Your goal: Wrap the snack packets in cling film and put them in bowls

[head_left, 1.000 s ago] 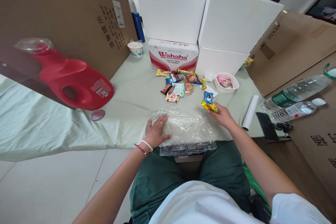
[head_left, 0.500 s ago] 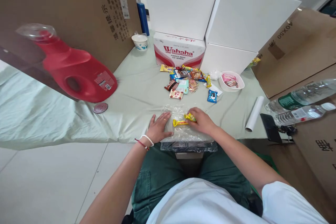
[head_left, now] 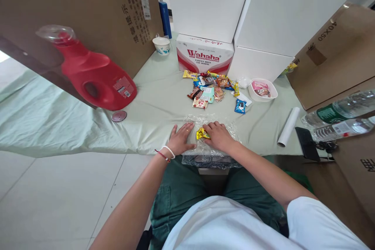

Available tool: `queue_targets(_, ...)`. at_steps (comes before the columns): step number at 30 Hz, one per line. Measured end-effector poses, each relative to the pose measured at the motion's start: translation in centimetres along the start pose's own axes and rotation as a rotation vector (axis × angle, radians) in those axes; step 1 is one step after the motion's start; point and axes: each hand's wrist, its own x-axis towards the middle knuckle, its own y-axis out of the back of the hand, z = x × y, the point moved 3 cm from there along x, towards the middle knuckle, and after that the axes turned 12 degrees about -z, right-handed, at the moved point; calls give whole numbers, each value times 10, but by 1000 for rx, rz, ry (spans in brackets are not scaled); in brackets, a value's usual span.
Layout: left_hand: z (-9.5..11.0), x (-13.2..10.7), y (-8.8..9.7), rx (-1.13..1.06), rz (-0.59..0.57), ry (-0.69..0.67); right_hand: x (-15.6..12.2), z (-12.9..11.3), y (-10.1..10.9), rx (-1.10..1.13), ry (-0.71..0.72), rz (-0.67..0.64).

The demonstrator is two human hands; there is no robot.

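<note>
A clear sheet of bubble wrap [head_left: 234,129] lies at the table's front edge, with its near end hanging over. On its left side rests my left hand [head_left: 181,138], flat with the fingers apart, wearing a ring and bracelets. Toward the middle, my right hand [head_left: 218,136] is curled over small yellow-wrapped snacks [head_left: 202,133], holding them against the wrap. The fingers hide part of them, so I cannot tell how they overlap. Farther back is a pile of packaged snacks [head_left: 208,93], with a blue snack packet [head_left: 240,106] to its right.
A white tub [head_left: 274,93] holds pink packets. Behind the pile stands a Wahaha carton [head_left: 203,55] beside white boxes [head_left: 263,62]. A red jug [head_left: 99,78] and a round lid [head_left: 118,116] are left. A white roll [head_left: 288,127], bottles [head_left: 336,111] and a phone [head_left: 306,143] are right.
My right hand has moved slightly left and lowered its yellow snack onto the one lying on the wrap. The left hand stays flat in place. The view has shifted a little.
</note>
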Motion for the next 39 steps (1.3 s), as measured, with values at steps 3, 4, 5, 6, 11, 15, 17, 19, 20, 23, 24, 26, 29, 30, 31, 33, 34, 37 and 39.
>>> queue_targets(3, -1, 0, 0, 13, 5, 3, -5, 4, -8, -41, 32, 44)
queue_targets(4, -1, 1, 0, 24, 5, 4, -6, 4, -10, -69, 58, 55)
queue_targets(5, -2, 1, -1, 36, 5, 3, -7, 4, -12, -96, 84, 65)
queue_targets(6, -3, 1, -1, 46, 5, -1, -7, 5, -14, -119, 104, 72)
queue_targets(11, -6, 3, -4, 43, 14, -10, -13, 23, -17, -109, 98, 43)
queue_targets(15, -5, 3, -4, 34, 17, 3, -19, 43, -6, -2, 70, -8)
queue_targets(17, -4, 3, -3, 18, 7, -1, -19, 47, 2, 34, 43, 1)
queue_targets(19, -3, 2, -2, 6, -7, 1, -16, 45, 9, 37, 28, 36)
queue_targets(20, -2, 2, -1, 3, -11, 2, -13, 41, 11, 31, 28, 51)
queue_targets(23, -3, 3, -2, -4, 2, 0, -6, 24, 7, 10, 74, 37)
queue_targets(24, -3, 3, -2, -5, 10, -2, -5, 19, 3, 9, 94, 23)
queue_targets(26, -3, 3, -3, -3, 20, -5, -5, 12, -4, 12, 119, 13)
queue_targets(29, -2, 3, -2, 1, 9, -3, -12, 15, -10, 29, 112, 41)
queue_targets(30, -2, 3, -2, 1, -1, 2, -14, 17, -11, 33, 108, 43)
queue_targets(31, -1, 3, -2, 3, -10, 11, -16, 20, -12, 36, 104, 41)
queue_targets(33, -1, 3, -1, 12, -22, 28, -18, 24, -15, 37, 106, 27)
queue_targets(34, 0, 3, -1, 16, -22, 30, -18, 25, -16, 37, 110, 24)
queue_targets(37, 0, 3, -1, 18, -10, 16, -15, 28, -19, 44, 146, 46)
queue_targets(39, -1, 3, -2, 14, -7, 7, -14, 28, -20, 55, 179, 76)
